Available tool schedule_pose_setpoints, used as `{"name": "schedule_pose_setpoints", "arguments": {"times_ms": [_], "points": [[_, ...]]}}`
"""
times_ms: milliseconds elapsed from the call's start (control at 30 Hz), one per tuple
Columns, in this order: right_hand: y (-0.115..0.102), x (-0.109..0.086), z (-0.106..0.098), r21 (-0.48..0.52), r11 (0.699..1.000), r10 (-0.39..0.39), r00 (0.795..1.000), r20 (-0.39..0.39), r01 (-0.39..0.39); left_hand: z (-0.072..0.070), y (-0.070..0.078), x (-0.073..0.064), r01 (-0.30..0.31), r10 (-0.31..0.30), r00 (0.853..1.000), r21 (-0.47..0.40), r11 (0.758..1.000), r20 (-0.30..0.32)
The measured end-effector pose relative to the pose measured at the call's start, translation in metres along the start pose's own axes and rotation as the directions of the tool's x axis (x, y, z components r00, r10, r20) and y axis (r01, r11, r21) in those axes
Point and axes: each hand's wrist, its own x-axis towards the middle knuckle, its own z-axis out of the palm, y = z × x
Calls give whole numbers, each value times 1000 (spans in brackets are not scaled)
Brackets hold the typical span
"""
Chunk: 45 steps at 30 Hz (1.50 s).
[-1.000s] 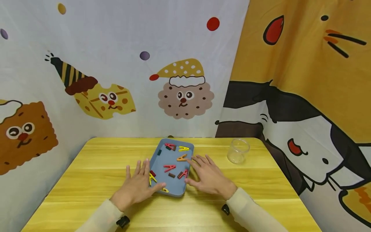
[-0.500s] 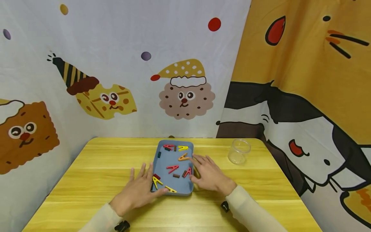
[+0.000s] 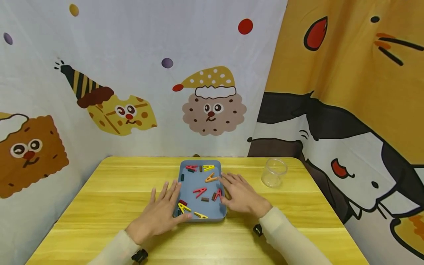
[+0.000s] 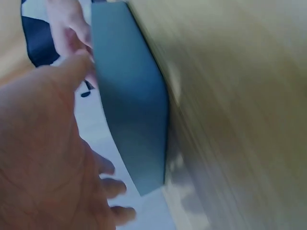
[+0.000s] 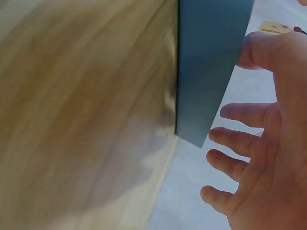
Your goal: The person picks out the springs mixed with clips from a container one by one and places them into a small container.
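Observation:
A shallow blue-grey tray (image 3: 192, 182) lies on the table between both hands, its long sides pointing away from me. Red clothespins (image 3: 200, 191), yellow clothespins (image 3: 208, 168) and one orange clothespin (image 3: 211, 178) are scattered inside. Among them lie small brown ribbed pieces (image 3: 205, 199), dark green pieces (image 3: 182, 177) and a dark red one (image 3: 183, 202). My left hand (image 3: 155, 215), fingers spread, is at the tray's left side, thumb over the near left corner. My right hand (image 3: 241, 195) is at the right side, fingertips by the rim. Both wrist views show the tray's outer wall (image 4: 129, 96) beside outstretched fingers.
A clear round jar (image 3: 273, 176) stands open-topped toward the back right of the wooden table (image 3: 116, 191). Behind the table's far edge hangs a cartoon-printed curtain (image 3: 132, 55).
The tray has turned and its near end has shifted right, so it now sits straight on the table. The left hand has followed it to the right; the right hand has moved slightly right.

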Motion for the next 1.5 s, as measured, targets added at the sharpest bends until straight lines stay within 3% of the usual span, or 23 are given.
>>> {"name": "schedule_pose_setpoints", "arguments": {"times_ms": [233, 367, 567, 667, 867, 1100, 1500], "points": [[-9, 4, -10, -16, 994, -108, 993, -38, 107, 3, -15, 9, -78, 78, 997, 58, 995, -11], [-15, 10, -15, -27, 981, -195, 980, -50, 194, 4, -19, 11, -72, 72, 997, 40, 997, 3], [-29, 21, -25, -56, 953, -300, 954, -4, 299, 7, -20, 13, -46, 45, 999, 36, 998, 18], [-38, 28, -30, -53, 932, -356, 934, 37, 357, 6, -21, 14, -52, 51, 998, 38, 998, 27], [-58, 43, -34, -57, 877, -469, 874, 126, 478, 4, -20, 13, -63, 62, 997, 42, 997, 36], [-74, 57, -28, -60, 838, -517, 824, 230, 542, 3, -21, 13, -66, 64, 996, 36, 997, 55], [-87, 71, -24, -58, 804, -551, 779, 301, 591, 3, -22, 13, -60, 58, 996, 27, 998, 73]]}}
